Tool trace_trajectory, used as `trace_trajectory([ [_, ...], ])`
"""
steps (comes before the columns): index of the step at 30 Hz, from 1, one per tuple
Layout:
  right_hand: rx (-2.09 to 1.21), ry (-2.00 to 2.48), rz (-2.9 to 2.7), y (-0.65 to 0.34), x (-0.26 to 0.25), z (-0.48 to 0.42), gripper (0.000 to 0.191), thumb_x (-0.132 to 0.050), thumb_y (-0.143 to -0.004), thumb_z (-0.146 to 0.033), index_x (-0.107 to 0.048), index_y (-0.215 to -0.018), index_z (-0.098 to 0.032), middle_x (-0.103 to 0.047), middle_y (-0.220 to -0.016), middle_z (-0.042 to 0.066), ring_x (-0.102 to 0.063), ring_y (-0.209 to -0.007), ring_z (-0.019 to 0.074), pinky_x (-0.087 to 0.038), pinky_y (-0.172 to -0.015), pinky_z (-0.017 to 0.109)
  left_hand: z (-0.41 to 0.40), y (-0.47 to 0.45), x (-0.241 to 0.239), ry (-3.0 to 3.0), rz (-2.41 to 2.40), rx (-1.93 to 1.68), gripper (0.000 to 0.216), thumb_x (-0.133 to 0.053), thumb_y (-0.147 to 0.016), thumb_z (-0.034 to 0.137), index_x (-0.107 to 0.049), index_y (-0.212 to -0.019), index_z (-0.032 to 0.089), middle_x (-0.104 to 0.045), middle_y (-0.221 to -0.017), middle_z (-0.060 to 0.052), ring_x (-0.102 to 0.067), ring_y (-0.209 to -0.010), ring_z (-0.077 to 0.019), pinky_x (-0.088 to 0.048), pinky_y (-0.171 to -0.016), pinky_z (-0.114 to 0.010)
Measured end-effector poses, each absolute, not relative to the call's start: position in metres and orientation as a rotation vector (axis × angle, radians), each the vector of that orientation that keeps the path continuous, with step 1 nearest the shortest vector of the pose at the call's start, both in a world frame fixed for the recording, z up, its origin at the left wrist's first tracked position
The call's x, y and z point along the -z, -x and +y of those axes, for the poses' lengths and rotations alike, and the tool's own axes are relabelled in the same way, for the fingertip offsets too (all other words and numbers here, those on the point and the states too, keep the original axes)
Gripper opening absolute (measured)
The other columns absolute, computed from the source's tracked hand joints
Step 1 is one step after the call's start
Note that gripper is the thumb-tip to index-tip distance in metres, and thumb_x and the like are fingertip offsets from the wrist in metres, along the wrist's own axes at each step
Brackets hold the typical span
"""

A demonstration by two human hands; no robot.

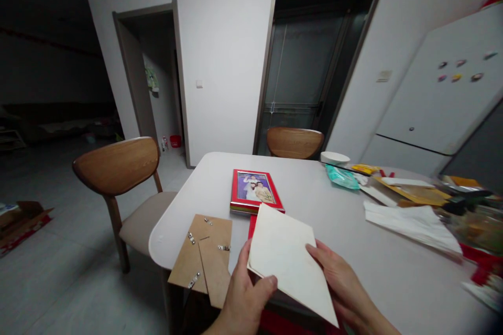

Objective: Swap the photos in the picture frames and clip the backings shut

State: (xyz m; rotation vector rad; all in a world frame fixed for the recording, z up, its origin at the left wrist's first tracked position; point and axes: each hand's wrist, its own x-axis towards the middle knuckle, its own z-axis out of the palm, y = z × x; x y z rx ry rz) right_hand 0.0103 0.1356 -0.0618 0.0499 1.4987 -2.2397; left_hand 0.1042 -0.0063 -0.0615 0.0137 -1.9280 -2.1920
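Our left hand [251, 290] and right hand [343, 275] come nearest the head camera, both closed on a white card [285, 251] that seems to have more than one layer. Our left thumb lies along its near left edge and our right thumb presses its right edge, with the other fingers mostly out of sight underneath. We hold the card tilted over the near side of the desk [322, 204]. Below it shows something red [271, 322], perhaps another frame, though too hidden to be sure.

Toward the near left corner lies a brown backing board [183, 267] with metal clips and a stand leg, seemingly jutting past the near edge. Farther in, short of the far edge, a red picture frame [234, 191] rests face up with its photo in place.

As we judge it, one frame is complete, while the board is off and the card is loose, so fitting those parts together is left; whether we are putting in or taking out, we cannot tell.

Along the right side sit a blue-green packet [341, 177], a white bowl [335, 158] and white paper [412, 227]. We can read no brand, label or writing anywhere.
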Motion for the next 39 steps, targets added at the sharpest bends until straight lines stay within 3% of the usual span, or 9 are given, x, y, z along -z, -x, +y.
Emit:
trace_trajectory([
  [2, 2.148, -0.083, 1.600, -0.007, 0.063, 0.152, 0.053, -0.052, -0.069, -0.024, -0.035, -0.119, -0.018, -0.067, -0.081, 0.006, -0.063, -0.067, 0.0208, -0.050, -0.057, 0.032, -0.017, -0.106, 0.063, -0.033, -2.190, 1.960, 0.066, -0.051, -0.064, 0.021, -0.028, -0.124, 0.008, -0.037, -0.128, -0.014, -0.036, -0.115, -0.0236, -0.029, -0.097, -0.036],
  [5, 2.068, -0.071, 1.711, -0.007, 0.070, 0.161, 0.055, -0.050, -0.069, -0.023, -0.034, -0.121, -0.017, -0.067, -0.081, 0.007, -0.063, -0.065, 0.0206, -0.049, -0.056, 0.031, -0.030, -0.110, 0.064, -0.004, -2.616, 1.536, 0.063, -0.058, -0.059, 0.018, -0.040, -0.119, 0.011, -0.035, -0.130, -0.014, -0.029, -0.119, -0.0253, -0.022, -0.100, -0.038],
  [10, 1.997, 0.038, 1.829, -0.002, 0.078, 0.148, 0.056, -0.048, -0.069, -0.026, -0.033, -0.122, -0.015, -0.067, -0.079, 0.006, -0.063, -0.063, 0.0198, -0.048, -0.054, 0.030, -0.034, -0.116, 0.062, 0.271, -2.920, 1.248, 0.068, -0.071, -0.053, 0.030, -0.046, -0.115, 0.015, -0.034, -0.130, -0.016, -0.028, -0.120, -0.0295, -0.027, -0.096, -0.044],
  [15, 1.791, 0.076, 2.187, 0.011, 0.081, 0.145, 0.057, -0.046, -0.067, -0.026, -0.033, -0.122, -0.013, -0.067, -0.073, 0.004, -0.061, -0.056, 0.0178, -0.045, -0.049, 0.026, -0.034, -0.113, 0.074, 0.387, -2.933, 1.024, 0.065, -0.070, -0.057, 0.030, -0.045, -0.114, 0.011, -0.036, -0.127, -0.019, -0.030, -0.118, -0.0290, -0.028, -0.096, -0.042],
  [19, 1.627, 0.095, 2.373, 0.016, 0.086, 0.148, 0.054, -0.041, -0.068, -0.028, -0.037, -0.119, -0.010, -0.066, -0.074, 0.005, -0.060, -0.056, 0.0167, -0.044, -0.052, 0.025, -0.034, -0.110, 0.084, 0.395, -2.962, 0.916, 0.070, -0.072, -0.054, 0.034, -0.044, -0.115, 0.012, -0.036, -0.128, -0.017, -0.031, -0.118, -0.0292, -0.028, -0.097, -0.043],
  [22, 1.437, 0.254, 2.586, 0.016, 0.086, 0.145, 0.048, -0.037, -0.070, -0.028, -0.043, -0.114, -0.010, -0.065, -0.085, 0.007, -0.060, -0.068, 0.0176, -0.044, -0.061, 0.026, -0.031, -0.109, 0.085, 0.385, -3.014, 0.837, 0.071, -0.071, -0.054, 0.038, -0.044, -0.114, 0.014, -0.036, -0.129, -0.015, -0.030, -0.118, -0.0291, -0.027, -0.097, -0.043],
  [25, 1.031, 0.446, 2.905, 0.014, 0.083, 0.141, 0.038, -0.037, -0.071, -0.029, -0.053, -0.102, -0.014, -0.062, -0.092, 0.009, -0.057, -0.079, 0.0195, -0.040, -0.069, 0.028, -0.029, -0.111, 0.086, 0.326, -3.060, 0.781, 0.068, -0.068, -0.057, 0.041, -0.045, -0.114, 0.013, -0.037, -0.128, -0.015, -0.030, -0.119, -0.0289, -0.026, -0.098, -0.043],
  [30, 0.448, 0.504, 3.140, 0.009, 0.086, 0.135, 0.032, -0.036, -0.074, -0.035, -0.056, -0.090, -0.017, -0.058, -0.083, 0.009, -0.056, -0.073, 0.0202, -0.036, -0.060, 0.028, -0.030, -0.112, 0.092, 0.260, -3.015, 0.760, 0.063, -0.062, -0.061, 0.047, -0.046, -0.113, 0.015, -0.039, -0.127, -0.013, -0.029, -0.120, -0.0277, -0.025, -0.098, -0.042],
  [39, 0.238, 0.675, 3.284, 0.006, 0.094, 0.129, 0.027, -0.035, -0.077, -0.033, -0.056, -0.087, -0.019, -0.050, -0.085, 0.009, -0.049, -0.079, 0.0202, -0.036, -0.062, 0.029, -0.030, -0.110, 0.091, 0.262, -2.997, 0.774, 0.059, -0.061, -0.063, 0.047, -0.046, -0.112, 0.018, -0.039, -0.128, -0.010, -0.026, -0.121, -0.0259, -0.023, -0.099, -0.040],
])
